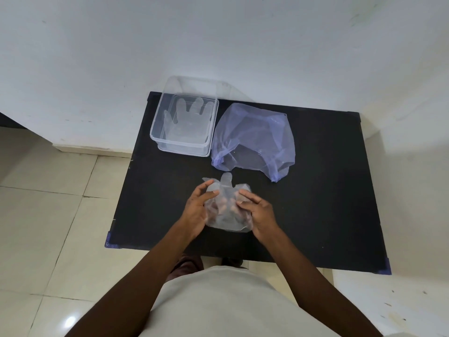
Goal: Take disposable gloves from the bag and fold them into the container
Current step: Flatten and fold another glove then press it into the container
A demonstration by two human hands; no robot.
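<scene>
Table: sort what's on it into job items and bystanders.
Job: glove held by left hand and right hand; purple bag; clear container with a glove inside.
Bystanders: none on the black table.

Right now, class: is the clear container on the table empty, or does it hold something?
Not empty. Through the clear container's open top, a transparent glove lies spread flat inside, fingers pointing toward the wall.

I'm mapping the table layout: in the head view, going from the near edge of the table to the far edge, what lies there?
Held glove between left hand and right hand → purple bag → clear container with a glove inside.
</scene>
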